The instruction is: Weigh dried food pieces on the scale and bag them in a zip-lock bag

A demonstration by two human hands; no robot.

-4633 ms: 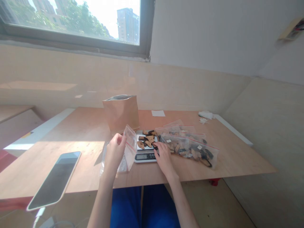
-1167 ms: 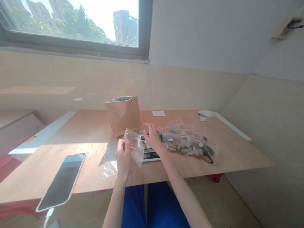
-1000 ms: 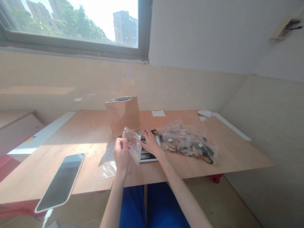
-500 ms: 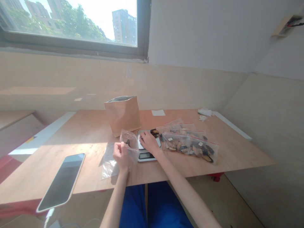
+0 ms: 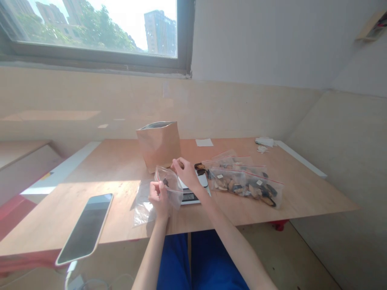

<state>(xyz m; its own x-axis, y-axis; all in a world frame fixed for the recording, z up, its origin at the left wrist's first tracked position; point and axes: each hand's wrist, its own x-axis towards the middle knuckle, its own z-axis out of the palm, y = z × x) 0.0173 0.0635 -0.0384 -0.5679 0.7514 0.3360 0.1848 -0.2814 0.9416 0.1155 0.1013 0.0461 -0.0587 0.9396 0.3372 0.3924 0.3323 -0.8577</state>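
Observation:
My left hand (image 5: 159, 195) is closed on a small clear zip bag (image 5: 169, 183), holding its mouth up over the table. My right hand (image 5: 185, 173) is pinched on a brown piece right at the bag's opening. Behind both hands sits a small kitchen scale (image 5: 193, 193) with a few dark and brown dried pieces (image 5: 200, 166) left on its platform. A stack of filled zip bags (image 5: 246, 183) with the same dried pieces lies just right of the scale.
An open brown paper pouch (image 5: 159, 144) stands behind the scale. Empty clear bags (image 5: 142, 207) lie flat under my left hand. A phone (image 5: 86, 227) rests at the table's front left edge. A white slip (image 5: 204, 142) and white scraps (image 5: 263, 142) lie at the back.
My right hand has lifted off the scale platform with a piece and moved left to the bag's mouth. Fewer pieces remain on the scale than 4.6 s ago.

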